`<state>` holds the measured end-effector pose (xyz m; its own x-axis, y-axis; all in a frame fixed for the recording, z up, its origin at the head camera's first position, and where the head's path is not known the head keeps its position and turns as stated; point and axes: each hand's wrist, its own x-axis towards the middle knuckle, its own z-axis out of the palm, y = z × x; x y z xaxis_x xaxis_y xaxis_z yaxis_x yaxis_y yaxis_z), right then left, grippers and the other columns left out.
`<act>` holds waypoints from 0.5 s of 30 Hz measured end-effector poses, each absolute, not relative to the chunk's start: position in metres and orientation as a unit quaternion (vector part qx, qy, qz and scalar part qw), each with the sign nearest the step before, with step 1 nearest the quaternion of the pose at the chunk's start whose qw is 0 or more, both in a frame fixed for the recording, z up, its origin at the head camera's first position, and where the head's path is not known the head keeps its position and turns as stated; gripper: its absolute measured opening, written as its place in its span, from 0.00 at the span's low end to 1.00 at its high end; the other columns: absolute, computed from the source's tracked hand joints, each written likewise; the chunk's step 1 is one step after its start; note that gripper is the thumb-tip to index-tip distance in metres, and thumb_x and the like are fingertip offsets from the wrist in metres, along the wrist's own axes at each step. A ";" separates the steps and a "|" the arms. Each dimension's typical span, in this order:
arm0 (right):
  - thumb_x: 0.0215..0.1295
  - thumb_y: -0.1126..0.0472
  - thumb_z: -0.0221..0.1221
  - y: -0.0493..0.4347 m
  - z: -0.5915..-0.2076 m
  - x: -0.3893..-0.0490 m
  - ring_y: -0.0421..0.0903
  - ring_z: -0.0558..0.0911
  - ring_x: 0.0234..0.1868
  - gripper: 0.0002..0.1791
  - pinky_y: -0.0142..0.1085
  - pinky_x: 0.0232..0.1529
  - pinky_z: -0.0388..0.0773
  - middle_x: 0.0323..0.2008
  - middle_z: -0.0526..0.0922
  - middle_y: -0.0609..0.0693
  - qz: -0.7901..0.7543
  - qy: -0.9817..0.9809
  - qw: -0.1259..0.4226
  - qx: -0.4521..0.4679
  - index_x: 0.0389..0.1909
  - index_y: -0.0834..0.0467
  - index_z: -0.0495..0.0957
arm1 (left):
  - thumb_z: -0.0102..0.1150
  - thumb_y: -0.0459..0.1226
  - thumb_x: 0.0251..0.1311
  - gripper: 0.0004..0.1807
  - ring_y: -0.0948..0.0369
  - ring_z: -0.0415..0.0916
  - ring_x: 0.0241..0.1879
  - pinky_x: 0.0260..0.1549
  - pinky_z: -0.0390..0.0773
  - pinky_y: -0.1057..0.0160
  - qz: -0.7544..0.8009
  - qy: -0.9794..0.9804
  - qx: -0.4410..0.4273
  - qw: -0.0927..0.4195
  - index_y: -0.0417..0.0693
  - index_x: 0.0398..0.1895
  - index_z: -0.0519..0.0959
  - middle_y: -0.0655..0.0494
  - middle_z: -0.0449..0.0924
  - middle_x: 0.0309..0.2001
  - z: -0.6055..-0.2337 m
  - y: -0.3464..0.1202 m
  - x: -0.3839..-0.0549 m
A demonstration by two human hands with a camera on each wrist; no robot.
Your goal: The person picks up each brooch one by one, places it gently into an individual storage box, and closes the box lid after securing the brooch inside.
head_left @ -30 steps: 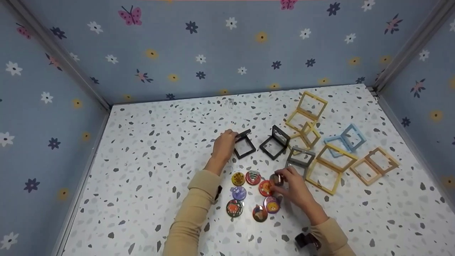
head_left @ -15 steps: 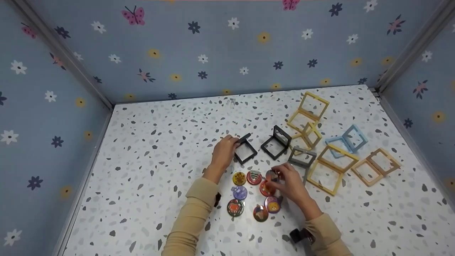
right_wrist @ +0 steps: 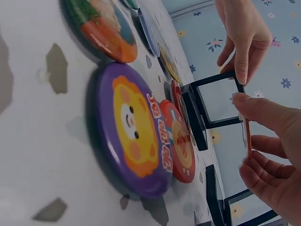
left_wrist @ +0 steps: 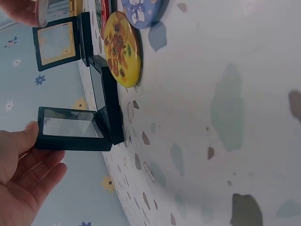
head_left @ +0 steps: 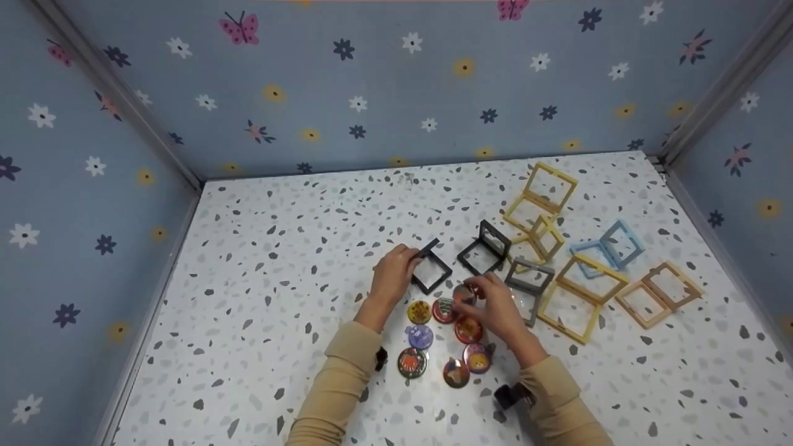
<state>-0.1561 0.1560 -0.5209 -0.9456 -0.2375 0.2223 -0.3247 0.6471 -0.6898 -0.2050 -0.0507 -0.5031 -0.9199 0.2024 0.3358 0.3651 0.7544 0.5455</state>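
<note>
Left hand (head_left: 391, 272): thumb and fingertips pinch the raised lid (left_wrist: 70, 142) of a black frame (left_wrist: 108, 101), closed down to the lid's thickness. The base of this frame lies near the middle of the table (head_left: 279, 279); its lid stands up from the hinge.

Right hand (head_left: 499, 310): thumb and fingertips hold a round badge (head_left: 464, 295), spread about as wide as the badge. The badge is tipped on edge, clear of the table, just beside the frame on the side away from the far edge.

Seven other badges (head_left: 468, 330) lie farther from the far edge than the frame. A second black frame (head_left: 494, 249) sits beside the first, toward the right edge; coloured frames (head_left: 580, 292) spread from there toward the far right corner.

Step in hand, as judged: bringing the badge to the frame. The next move appears to call for steadying the lid upright, shifting the badge left over the base, turning it flat and centring it before release.
</note>
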 end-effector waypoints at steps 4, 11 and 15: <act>0.41 0.57 0.69 0.149 -0.520 -0.163 0.44 0.70 0.27 0.22 0.34 0.26 0.69 0.30 0.70 0.50 0.384 -0.906 0.068 0.163 0.38 0.60 0.75 | 0.56 0.35 0.55 0.08 0.59 0.74 0.29 0.28 0.73 0.63 -0.316 -0.927 -0.156 0.129 0.40 0.34 0.80 0.53 0.76 0.29 -0.503 -0.051 -0.202; 0.40 0.57 0.70 0.140 -0.522 -0.176 0.45 0.69 0.25 0.23 0.34 0.24 0.66 0.28 0.69 0.53 0.379 -0.905 0.089 0.171 0.37 0.63 0.75 | 0.56 0.34 0.55 0.07 0.60 0.72 0.26 0.25 0.72 0.63 -0.323 -0.921 -0.169 0.135 0.39 0.33 0.80 0.53 0.74 0.27 -0.505 -0.052 -0.200; 0.39 0.58 0.70 0.136 -0.523 -0.184 0.44 0.69 0.24 0.23 0.34 0.24 0.67 0.29 0.70 0.54 0.371 -0.906 0.103 0.176 0.37 0.64 0.76 | 0.56 0.33 0.54 0.07 0.59 0.72 0.26 0.25 0.72 0.63 -0.327 -0.919 -0.171 0.137 0.38 0.33 0.80 0.53 0.74 0.27 -0.505 -0.052 -0.199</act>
